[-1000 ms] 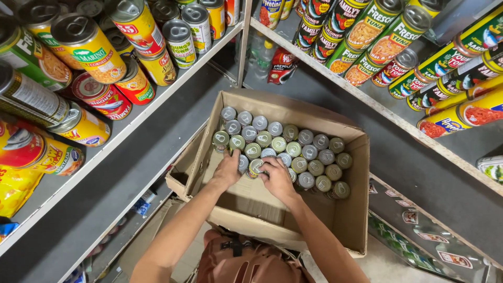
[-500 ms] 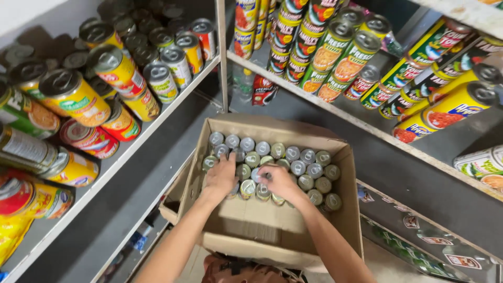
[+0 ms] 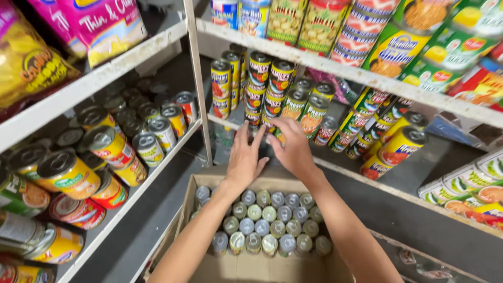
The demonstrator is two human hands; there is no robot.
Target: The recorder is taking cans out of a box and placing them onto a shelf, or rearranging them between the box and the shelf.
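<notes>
Upper left of the frame: pink snack bags (image 3: 105,23) and a yellow snack bag (image 3: 26,63) on a white shelf board (image 3: 78,86). Below, at left: rows of large cans with yellow and red labels (image 3: 107,147) lying on their sides, lids outward. Upper right: tall cans with green labels (image 3: 398,44) crowded on the top shelf. Right edge, lower: cans with white and green labels (image 3: 471,183) lying flat. Running down the centre-left: a white metal upright (image 3: 199,89).
</notes>
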